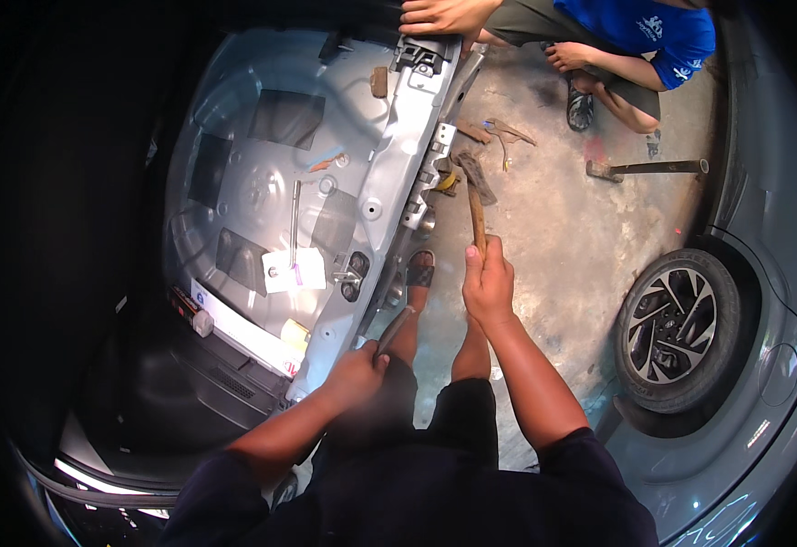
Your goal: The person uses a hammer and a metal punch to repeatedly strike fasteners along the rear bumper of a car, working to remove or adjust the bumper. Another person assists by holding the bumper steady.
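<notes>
My right hand is closed around the wooden handle of a hammer. The dark hammer head is held out over the floor, just right of the car's rear panel. Lower and to the left, my left hand grips a narrow metal bar, perhaps a chisel, which slants up and right beside the panel's near end. A bare metal bracket with holes runs along the panel's outer side. The chisel tip and the hammer are apart.
The grey boot floor holds a long-handled wrench and white paper. A person in blue squats at the far right, one hand on the panel. Locking pliers and a sledgehammer lie on concrete; another car's wheel stands right.
</notes>
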`<state>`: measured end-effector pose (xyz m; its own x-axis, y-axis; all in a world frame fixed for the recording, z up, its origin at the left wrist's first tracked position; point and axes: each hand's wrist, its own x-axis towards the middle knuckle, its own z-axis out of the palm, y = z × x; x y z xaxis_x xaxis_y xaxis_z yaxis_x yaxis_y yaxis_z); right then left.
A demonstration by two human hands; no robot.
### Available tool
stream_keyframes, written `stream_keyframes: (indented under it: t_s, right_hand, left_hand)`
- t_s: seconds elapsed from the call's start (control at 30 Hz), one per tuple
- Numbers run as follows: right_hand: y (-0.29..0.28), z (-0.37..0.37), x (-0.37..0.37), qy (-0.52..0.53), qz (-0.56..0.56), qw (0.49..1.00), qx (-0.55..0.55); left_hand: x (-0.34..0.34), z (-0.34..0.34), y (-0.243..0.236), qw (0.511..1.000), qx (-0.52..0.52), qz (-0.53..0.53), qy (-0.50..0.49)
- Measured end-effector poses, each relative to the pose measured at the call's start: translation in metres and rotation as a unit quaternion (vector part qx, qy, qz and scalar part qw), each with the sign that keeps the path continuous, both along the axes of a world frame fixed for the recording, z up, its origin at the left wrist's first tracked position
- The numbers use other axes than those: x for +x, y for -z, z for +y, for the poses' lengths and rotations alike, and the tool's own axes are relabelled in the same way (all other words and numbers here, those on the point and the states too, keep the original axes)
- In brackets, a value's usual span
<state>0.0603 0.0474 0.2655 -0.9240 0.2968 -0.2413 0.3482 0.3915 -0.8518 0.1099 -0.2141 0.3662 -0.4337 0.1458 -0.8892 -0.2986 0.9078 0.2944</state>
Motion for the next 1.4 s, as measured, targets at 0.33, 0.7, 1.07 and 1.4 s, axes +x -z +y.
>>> stream_keyframes:
  t_s: [0.33,0.7,1.07,1.4]
  right_hand:
    - [0.017,0.015,-0.043,-0.020,-0.087,0.992,0.085]
    - [-0.081,0.000,-0.060,-0.079,-0.049,0.990,0.111]
    - [-0.095,-0.177,-0.156,-0.398,-0.223,0.870,0.187]
    - [-0.120,-0.145,0.014,-0.537,-0.228,0.811,0.040]
  left_hand:
    - [-0.029,-0.001,-0.019,0.999,0.043,0.020,0.005]
    - [-0.077,-0.104,-0.061,0.991,0.002,0.084,-0.102]
    - [-0.111,-0.191,0.098,0.980,-0.144,0.113,-0.073]
    - [-0.099,-0.177,0.137,0.910,-0.070,0.403,-0.072]
